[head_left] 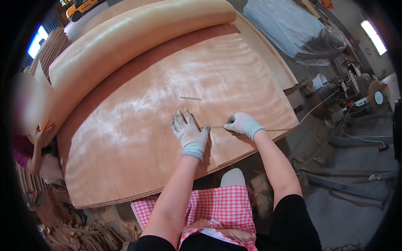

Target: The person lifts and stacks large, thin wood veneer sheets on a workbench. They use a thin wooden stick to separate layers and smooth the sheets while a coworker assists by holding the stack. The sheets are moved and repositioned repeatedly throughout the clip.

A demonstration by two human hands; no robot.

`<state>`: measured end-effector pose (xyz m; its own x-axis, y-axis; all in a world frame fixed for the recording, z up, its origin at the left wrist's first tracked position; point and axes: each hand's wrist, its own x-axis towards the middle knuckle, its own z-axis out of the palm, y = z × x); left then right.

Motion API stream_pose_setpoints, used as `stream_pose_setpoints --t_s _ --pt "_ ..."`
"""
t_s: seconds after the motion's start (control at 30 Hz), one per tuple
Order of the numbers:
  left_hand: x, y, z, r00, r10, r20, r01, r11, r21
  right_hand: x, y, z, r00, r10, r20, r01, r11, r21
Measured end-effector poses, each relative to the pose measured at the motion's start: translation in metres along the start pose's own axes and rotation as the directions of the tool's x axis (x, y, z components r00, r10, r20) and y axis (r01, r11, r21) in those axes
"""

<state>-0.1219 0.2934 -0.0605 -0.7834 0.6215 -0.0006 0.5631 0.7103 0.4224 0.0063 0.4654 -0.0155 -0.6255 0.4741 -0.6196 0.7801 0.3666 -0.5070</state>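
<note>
A wide stack of reddish wood veneer sheets [138, 138] lies in front of me. My left hand [185, 129], in a white glove with a pale blue cuff, rests flat on the top sheet with its fingers spread. Its thumb touches the end of a narrow tan tape strip [217, 127]. Farther along that strip, my gloved right hand [242, 124] pinches it between thumb and fingers, low over the sheet. From there the tape runs right, past the sheet's edge. A short separate tape piece [190, 98] lies on the veneer beyond my left hand.
A large veneer roll [138, 37] curves across the far side. At the left, another person's hand [44, 131] holds something orange by the stack. Plastic-wrapped goods [289, 29] stand far right, near a white bucket [320, 80] and machinery with cables. Veneer scraps [92, 234] lie lower left.
</note>
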Motion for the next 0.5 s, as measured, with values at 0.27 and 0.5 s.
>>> stream_pose_setpoints --t_s 0.27,0.5 --pt "0.002 0.006 0.004 0.999 -0.020 0.030 0.020 1.000 0.012 -0.053 0.007 0.032 0.873 -0.465 -0.144 0.429 0.875 -0.226" --pt "-0.004 -0.030 0.007 0.986 -0.040 -0.165 -0.041 0.887 -0.460 -0.137 -0.016 0.042 0.927 -0.324 -0.188 0.324 0.946 -0.031"
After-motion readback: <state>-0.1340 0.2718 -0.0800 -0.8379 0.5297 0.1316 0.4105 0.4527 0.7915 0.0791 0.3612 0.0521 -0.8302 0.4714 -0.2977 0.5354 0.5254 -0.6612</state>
